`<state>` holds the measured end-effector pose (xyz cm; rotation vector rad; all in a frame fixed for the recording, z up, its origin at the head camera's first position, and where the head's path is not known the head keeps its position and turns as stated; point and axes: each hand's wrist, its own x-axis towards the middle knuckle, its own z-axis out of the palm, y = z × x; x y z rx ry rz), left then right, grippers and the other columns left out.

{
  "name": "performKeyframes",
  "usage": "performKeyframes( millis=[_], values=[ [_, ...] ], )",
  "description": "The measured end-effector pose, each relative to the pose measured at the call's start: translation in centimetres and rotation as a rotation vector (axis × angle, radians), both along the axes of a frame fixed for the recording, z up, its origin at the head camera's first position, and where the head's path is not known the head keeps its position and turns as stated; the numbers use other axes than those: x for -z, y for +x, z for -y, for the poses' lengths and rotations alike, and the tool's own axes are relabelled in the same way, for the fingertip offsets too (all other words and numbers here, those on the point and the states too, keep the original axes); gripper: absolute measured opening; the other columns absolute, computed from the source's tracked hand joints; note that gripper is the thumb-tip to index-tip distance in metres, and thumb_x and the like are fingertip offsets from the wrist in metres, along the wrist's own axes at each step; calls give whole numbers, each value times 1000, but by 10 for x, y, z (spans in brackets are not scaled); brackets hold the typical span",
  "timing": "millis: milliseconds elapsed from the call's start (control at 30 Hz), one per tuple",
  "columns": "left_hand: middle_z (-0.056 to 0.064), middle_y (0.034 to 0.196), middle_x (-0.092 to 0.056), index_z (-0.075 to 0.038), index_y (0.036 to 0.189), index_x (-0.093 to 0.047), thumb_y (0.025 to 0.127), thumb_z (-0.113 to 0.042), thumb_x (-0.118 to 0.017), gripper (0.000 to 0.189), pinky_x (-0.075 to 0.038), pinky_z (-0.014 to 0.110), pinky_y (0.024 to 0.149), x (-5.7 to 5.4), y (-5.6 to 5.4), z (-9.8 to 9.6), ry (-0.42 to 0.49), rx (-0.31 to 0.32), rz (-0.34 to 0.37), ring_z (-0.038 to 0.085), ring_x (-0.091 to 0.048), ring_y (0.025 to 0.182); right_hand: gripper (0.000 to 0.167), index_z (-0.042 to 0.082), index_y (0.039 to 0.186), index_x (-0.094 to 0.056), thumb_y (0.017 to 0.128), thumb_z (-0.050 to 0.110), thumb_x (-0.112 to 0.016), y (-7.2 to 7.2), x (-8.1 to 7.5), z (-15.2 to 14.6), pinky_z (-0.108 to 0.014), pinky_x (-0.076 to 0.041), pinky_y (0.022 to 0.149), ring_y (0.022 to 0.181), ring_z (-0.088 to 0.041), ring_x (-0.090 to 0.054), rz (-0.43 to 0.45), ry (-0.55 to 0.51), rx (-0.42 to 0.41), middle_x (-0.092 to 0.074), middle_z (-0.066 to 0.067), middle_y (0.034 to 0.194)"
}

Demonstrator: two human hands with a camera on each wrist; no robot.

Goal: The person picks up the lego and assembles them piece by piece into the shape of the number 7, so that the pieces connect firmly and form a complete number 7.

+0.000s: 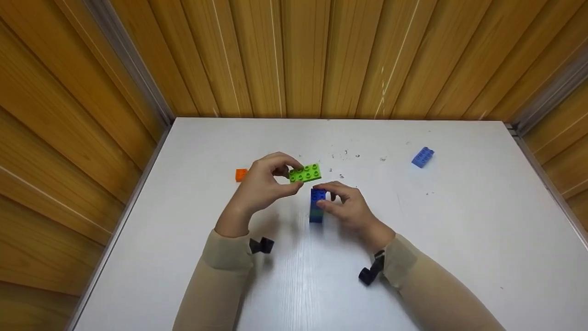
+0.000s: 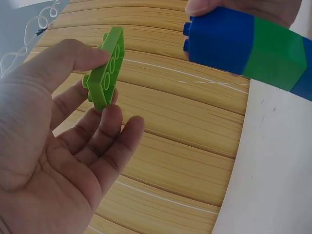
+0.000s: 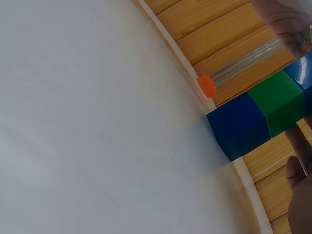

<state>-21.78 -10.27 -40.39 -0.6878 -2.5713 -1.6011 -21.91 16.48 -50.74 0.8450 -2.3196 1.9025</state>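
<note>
My left hand (image 1: 264, 184) pinches a flat lime-green building brick (image 1: 308, 174) between thumb and fingers. In the left wrist view, the hollow underside of this brick (image 2: 113, 68) shows. Just right of it and nearer to me is an upright stack of blue and green bricks (image 1: 316, 212). Thumb and fingers of my right hand (image 1: 351, 209) grip the stack at its blue top brick (image 2: 222, 41). A green brick (image 2: 275, 54) sits below that one, with a blue brick (image 3: 239, 126) at the bottom. The lime brick and the stack are apart.
An orange brick (image 1: 240, 174) lies on the white table (image 1: 459, 239), left of my left hand. Toward the back right is a lighter blue brick (image 1: 422, 157). Wood-patterned panels (image 1: 303, 59) rise behind the table and along its sides.
</note>
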Motion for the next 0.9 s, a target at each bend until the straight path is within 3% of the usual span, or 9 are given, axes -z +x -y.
performKeyframes(
  millis=[167, 367, 633, 733, 900],
  values=[
    [-1, 122, -80, -18, 117, -85, 93, -13, -92, 26, -61, 44, 107, 2, 0, 1, -35, 50, 30, 21, -69, 106, 39, -3, 134, -79, 95, -5, -83, -2, 0, 1, -28, -49, 90, 106, -6, -66, -55, 4, -3, -82, 1, 124],
    [-2, 121, -80, -18, 117, -85, 94, -13, -91, 25, -61, 44, 110, 3, 0, 0, -86, 91, 58, 21, -71, 109, 37, 1, 130, -83, 94, -2, -86, -2, -1, 0, -28, -46, 89, 102, -12, -67, -51, 46, 28, -82, 10, 119],
    [0, 122, -80, -15, 118, -85, 93, -10, -91, 26, -62, 52, 114, 5, 0, -2, -107, 143, 123, 22, -73, 112, 35, -2, 125, -84, 91, -5, -87, -2, -3, 1, -24, -46, 91, 103, -1, -68, -50, 32, 30, -82, 17, 117],
    [2, 122, -80, -13, 118, -85, 93, -8, -90, 26, -62, 53, 113, 6, 0, -2, -102, 162, 123, 23, -73, 112, 35, -1, 124, -84, 90, -4, -89, -1, -4, 1, -28, -48, 94, 106, -2, -70, -39, 32, 30, -83, 13, 117],
    [2, 122, -80, -13, 119, -86, 93, -9, -91, 27, -64, 42, 108, 9, -1, -2, -116, 181, 113, 20, -73, 110, 36, 2, 126, -85, 90, -1, -90, 0, -5, 1, -31, -49, 97, 113, -3, -70, -6, 62, 39, -84, 0, 120]
  ],
)
